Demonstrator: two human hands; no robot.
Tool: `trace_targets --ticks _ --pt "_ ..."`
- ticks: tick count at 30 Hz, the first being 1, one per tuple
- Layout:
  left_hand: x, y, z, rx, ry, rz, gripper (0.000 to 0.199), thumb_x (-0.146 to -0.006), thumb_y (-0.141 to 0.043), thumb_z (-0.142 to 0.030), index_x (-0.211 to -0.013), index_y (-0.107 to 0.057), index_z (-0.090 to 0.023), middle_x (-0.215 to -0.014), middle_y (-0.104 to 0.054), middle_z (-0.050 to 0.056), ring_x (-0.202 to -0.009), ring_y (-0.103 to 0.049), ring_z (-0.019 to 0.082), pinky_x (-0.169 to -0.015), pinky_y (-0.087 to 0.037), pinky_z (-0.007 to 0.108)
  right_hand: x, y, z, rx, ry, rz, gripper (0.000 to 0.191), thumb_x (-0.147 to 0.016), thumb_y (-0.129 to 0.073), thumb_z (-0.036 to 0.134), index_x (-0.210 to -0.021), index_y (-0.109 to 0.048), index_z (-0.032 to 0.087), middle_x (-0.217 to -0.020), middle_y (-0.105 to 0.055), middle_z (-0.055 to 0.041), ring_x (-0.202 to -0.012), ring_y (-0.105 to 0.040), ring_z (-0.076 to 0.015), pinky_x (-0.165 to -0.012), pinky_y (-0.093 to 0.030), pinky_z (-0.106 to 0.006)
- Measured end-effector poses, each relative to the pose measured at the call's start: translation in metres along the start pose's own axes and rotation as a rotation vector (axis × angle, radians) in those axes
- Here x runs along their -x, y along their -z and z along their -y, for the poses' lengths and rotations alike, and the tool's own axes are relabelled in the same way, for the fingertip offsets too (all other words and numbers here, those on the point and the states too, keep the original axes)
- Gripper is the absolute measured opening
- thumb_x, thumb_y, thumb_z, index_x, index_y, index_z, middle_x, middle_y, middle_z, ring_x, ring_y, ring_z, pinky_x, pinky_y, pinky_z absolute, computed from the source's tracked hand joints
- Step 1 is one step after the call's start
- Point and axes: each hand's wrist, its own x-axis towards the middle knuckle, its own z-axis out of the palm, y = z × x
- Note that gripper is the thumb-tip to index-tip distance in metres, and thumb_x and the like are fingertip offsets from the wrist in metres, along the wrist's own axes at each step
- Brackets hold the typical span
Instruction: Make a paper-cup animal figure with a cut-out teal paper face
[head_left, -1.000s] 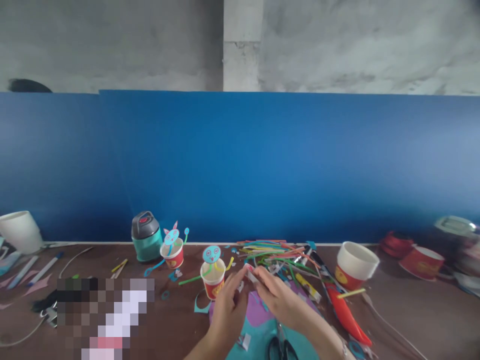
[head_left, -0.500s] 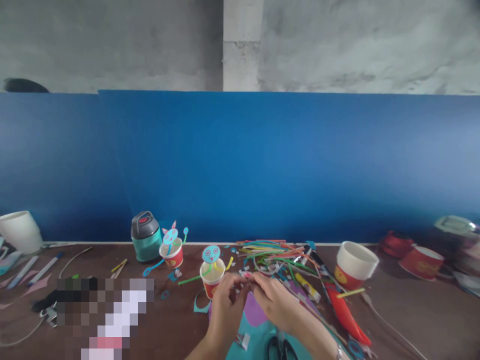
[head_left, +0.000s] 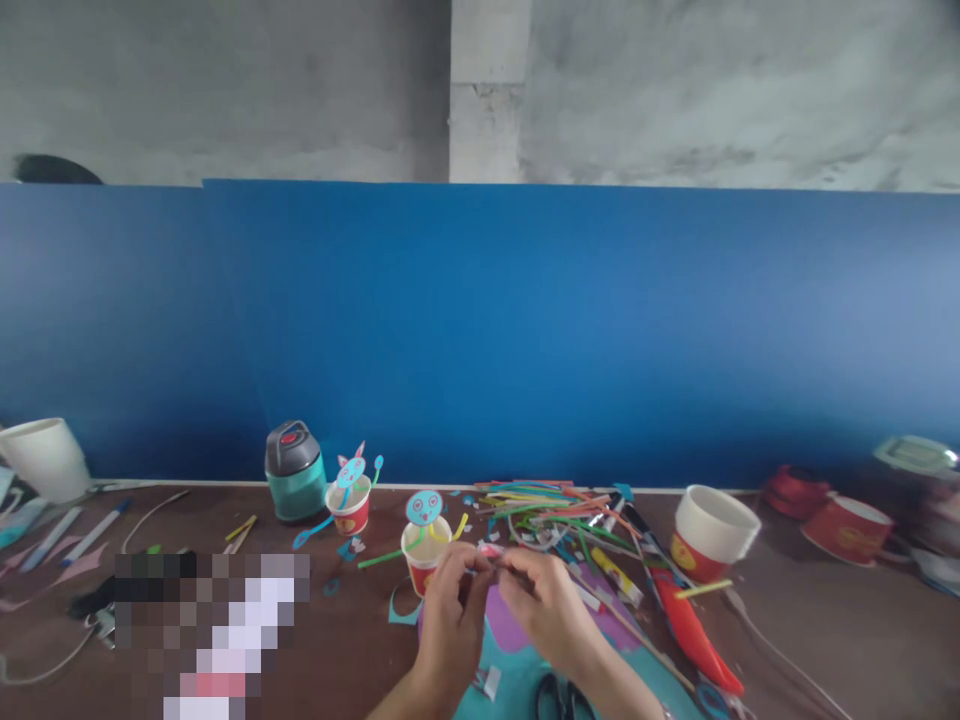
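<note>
My left hand [head_left: 456, 610] and my right hand [head_left: 541, 605] meet over the table, fingertips pinched together on a small pinkish piece [head_left: 491, 550], mostly hidden by the fingers. Beneath them lie purple paper [head_left: 506, 625] and teal paper [head_left: 517, 675]. Black-handled scissors [head_left: 562, 697] rest on the teal sheet by my right forearm. Just left of my left hand stands a red and white paper cup [head_left: 422, 572] with a blue round paper face [head_left: 424, 508] and straw arms.
A second decorated cup [head_left: 350, 518] stands beside a teal flask [head_left: 295, 480]. Coloured straws [head_left: 540, 500] are heaped behind my hands. To the right are a yellow glue stick [head_left: 615, 575], a red pouch [head_left: 694, 630] and a large cup [head_left: 712, 535]. Markers [head_left: 94, 532] lie far left.
My right hand has tilted slightly, its forearm shifting left and down. The fingertips of both hands remain together. The whole view has shifted slightly.
</note>
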Motion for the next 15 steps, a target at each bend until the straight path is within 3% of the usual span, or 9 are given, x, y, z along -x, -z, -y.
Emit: trace_targets --ticks 4,6,8,11,13,15 --pt "-0.002 0.003 -0.009 0.122 0.043 -0.069 0.023 -0.081 -0.057 -0.039 -0.070 -0.057 -0.019 -0.070 -0.055 0.003 -0.063 -0.050 0.016 -0.059 -0.040 0.023 -0.006 -0.005 -0.009 -0.244 -0.202 -0.019 0.019 -0.071 -0.038 0.026 -0.053 -0.039 0.020 -0.045 -0.029 0.0065 -0.042 -0.026 -0.0090 -0.043 -0.022 -0.022" --pt "-0.006 0.004 -0.011 0.223 0.135 -0.096 0.028 -0.078 -0.060 -0.045 -0.072 -0.059 -0.018 -0.065 -0.054 0.001 -0.059 -0.048 0.014 -0.057 -0.039 0.022 -0.008 -0.001 -0.015 -0.087 -0.154 -0.092 0.020 -0.074 -0.039 0.027 -0.056 -0.045 0.019 -0.046 -0.039 0.0042 -0.043 -0.035 -0.0105 -0.045 -0.026 -0.022" --pt "-0.008 0.003 -0.010 0.321 0.254 -0.107 0.033 -0.074 -0.063 -0.051 -0.075 -0.062 -0.017 -0.058 -0.049 -0.002 -0.053 -0.044 0.011 -0.051 -0.036 0.021 -0.008 0.005 -0.023 0.231 -0.060 -0.142 0.020 -0.077 -0.042 0.024 -0.063 -0.054 0.018 -0.055 -0.054 -0.0004 -0.051 -0.048 -0.0140 -0.052 -0.032 -0.024" --pt "-0.009 0.001 -0.005 0.441 0.456 -0.084 0.046 -0.068 -0.064 -0.060 -0.079 -0.065 -0.016 -0.046 -0.034 -0.007 -0.041 -0.031 0.006 -0.040 -0.024 0.018 -0.004 0.012 -0.032 0.673 -0.093 -0.068 0.016 -0.072 -0.048 0.014 -0.070 -0.063 0.019 -0.072 -0.068 -0.0067 -0.071 -0.062 -0.0208 -0.068 -0.039 -0.028" --pt "-0.008 -0.002 -0.001 0.504 0.540 -0.042 0.052 -0.066 -0.062 -0.065 -0.081 -0.065 -0.015 -0.041 -0.025 -0.010 -0.037 -0.023 0.005 -0.038 -0.016 0.018 -0.003 0.014 -0.033 0.778 -0.135 -0.049 0.015 -0.069 -0.053 0.013 -0.073 -0.066 0.019 -0.083 -0.069 -0.0100 -0.083 -0.063 -0.0252 -0.076 -0.040 -0.033" --pt "-0.007 -0.003 0.001 0.545 0.564 -0.020 0.054 -0.066 -0.061 -0.066 -0.082 -0.065 -0.015 -0.038 -0.021 -0.012 -0.035 -0.018 0.004 -0.038 -0.012 0.018 -0.004 0.014 -0.030 0.654 -0.115 -0.092 0.016 -0.071 -0.051 0.014 -0.077 -0.066 0.018 -0.087 -0.069 -0.0101 -0.087 -0.062 -0.0249 -0.079 -0.041 -0.033"
